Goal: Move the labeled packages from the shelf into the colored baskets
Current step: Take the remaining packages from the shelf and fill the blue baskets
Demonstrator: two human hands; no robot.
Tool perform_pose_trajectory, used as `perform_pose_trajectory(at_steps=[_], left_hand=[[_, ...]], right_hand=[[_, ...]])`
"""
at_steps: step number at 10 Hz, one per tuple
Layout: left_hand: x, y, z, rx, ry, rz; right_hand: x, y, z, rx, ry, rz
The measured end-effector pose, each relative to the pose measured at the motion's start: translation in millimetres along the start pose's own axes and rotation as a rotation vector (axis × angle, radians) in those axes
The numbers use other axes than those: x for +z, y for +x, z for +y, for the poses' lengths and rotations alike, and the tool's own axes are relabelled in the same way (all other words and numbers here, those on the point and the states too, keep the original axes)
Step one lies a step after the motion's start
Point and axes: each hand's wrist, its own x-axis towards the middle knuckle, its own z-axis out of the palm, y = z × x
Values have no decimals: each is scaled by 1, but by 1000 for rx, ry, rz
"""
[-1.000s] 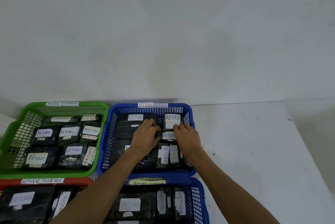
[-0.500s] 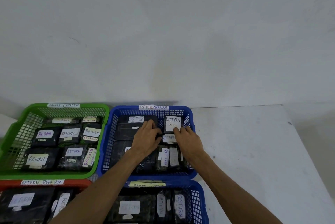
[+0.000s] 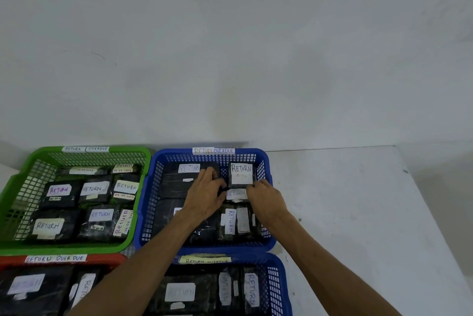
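The far blue basket [image 3: 266,245] holds several black packages with white RETURN labels. Both my hands are inside it. Between them lies a small black labeled package [image 3: 236,194]. My left hand [image 3: 204,198] pinches its left end with curled fingers, and my right hand [image 3: 267,199] curls over its right end. Just behind it stands another package with a large RETURN label [image 3: 241,173]. My forearms hide some packages in the basket's middle.
A green basket [image 3: 38,157] full of labeled packages sits to the left. A red basket [image 3: 107,260] and a second blue basket [image 3: 282,282] lie nearer me, also filled. White tabletop [image 3: 345,213] extends right; a white wall rises behind.
Both hands stay on the small package in the far blue basket, shifting only slightly. The view has dipped a little.
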Motion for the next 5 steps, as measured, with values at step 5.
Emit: perform_pose_trajectory(at_steps=[5], left_hand=[[-68, -61, 3, -4, -92, 45]], right_hand=[[-33, -43, -8, 89, 215, 169]])
